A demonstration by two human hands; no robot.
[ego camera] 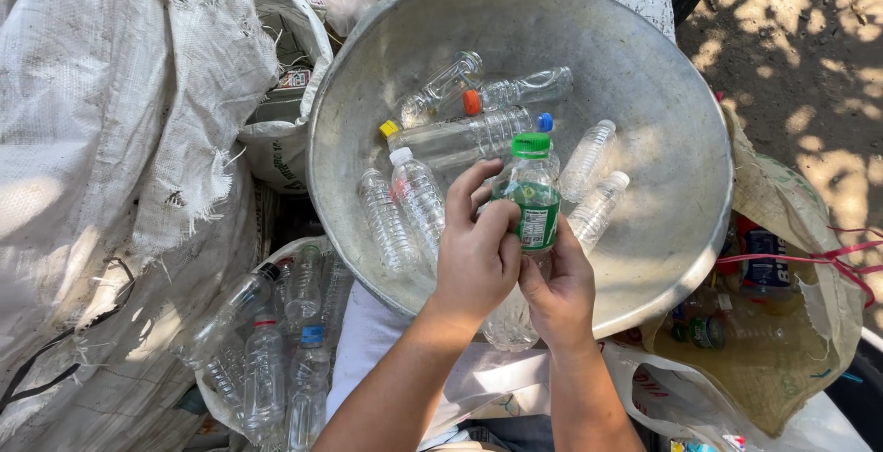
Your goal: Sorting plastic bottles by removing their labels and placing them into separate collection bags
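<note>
Both my hands hold one clear plastic bottle point(533, 196) with a green cap and a green label, upright over the near part of a big round metal basin point(662, 93). My left hand point(475, 248) wraps the bottle's left side, its thumb and fingers on the label. My right hand point(557, 286) grips the bottle lower down from the right. Several empty clear bottles point(460, 135) lie in the basin, with white, yellow, orange and blue caps.
A large white woven sack point(110, 139) fills the left. A bag of clear bottles point(276, 351) sits at lower left. An open sack point(782, 323) with bottles and cans is at lower right. Bare sunlit ground point(809, 38) lies at upper right.
</note>
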